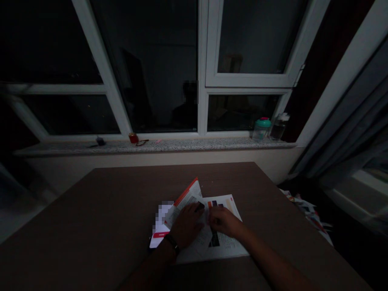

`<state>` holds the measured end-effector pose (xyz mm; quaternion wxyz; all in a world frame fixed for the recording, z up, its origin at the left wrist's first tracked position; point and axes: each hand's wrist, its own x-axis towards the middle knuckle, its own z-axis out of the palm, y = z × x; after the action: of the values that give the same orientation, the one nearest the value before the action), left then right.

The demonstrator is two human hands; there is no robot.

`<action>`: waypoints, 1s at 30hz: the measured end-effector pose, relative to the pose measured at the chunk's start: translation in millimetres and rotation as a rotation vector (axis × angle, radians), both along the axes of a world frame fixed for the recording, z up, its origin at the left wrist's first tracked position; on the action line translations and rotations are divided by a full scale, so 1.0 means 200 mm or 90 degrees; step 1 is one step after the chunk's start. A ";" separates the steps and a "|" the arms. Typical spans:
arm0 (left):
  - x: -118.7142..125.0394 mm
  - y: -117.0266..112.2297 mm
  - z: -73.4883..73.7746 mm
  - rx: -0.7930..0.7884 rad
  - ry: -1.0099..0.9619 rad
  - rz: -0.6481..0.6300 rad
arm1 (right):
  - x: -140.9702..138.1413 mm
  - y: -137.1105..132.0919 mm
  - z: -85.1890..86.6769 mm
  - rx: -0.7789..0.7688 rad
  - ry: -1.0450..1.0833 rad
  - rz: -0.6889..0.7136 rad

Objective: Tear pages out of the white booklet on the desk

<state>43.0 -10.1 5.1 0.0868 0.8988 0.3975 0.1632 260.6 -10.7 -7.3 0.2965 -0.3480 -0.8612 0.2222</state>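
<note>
A printed magazine (228,242) lies on the brown table, with one page (190,192) folded over slantwise so that its orange-red edge points up and left. My left hand (187,224), with a dark band at the wrist, lies with fingers stretched out on the folded page. Close to its right, my right hand (224,221) is closed over the printed sheet near the fold. Whatever its fingers pinch is too dark to make out. A phone (159,239) with a lit screen lies partly under the magazine's left side, beside my left wrist.
Behind the brown table (121,194) runs a speckled stone windowsill (182,144). On it stand a turquoise-lidded bottle (262,128), a clear bottle (279,127), a small red jar (133,138) and a small dark object (100,141). A grey curtain (342,101) hangs at the right.
</note>
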 end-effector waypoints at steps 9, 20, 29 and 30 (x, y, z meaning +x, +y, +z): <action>-0.01 0.01 -0.02 -0.030 0.046 0.016 | 0.00 -0.01 -0.01 0.001 0.008 0.024; -0.01 0.01 -0.03 -0.038 0.064 0.034 | 0.01 0.00 0.01 -0.020 0.006 0.047; -0.03 0.02 -0.03 -0.001 0.054 0.038 | 0.03 -0.01 0.00 -0.014 0.002 -0.053; -0.03 0.02 -0.02 -0.004 0.056 0.045 | 0.04 -0.01 0.00 -0.005 0.009 -0.072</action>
<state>37.2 -5.9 1.0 0.0660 0.8903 0.4329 0.1250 267.9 -12.5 -6.4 0.3132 -0.3957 -0.8371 0.2111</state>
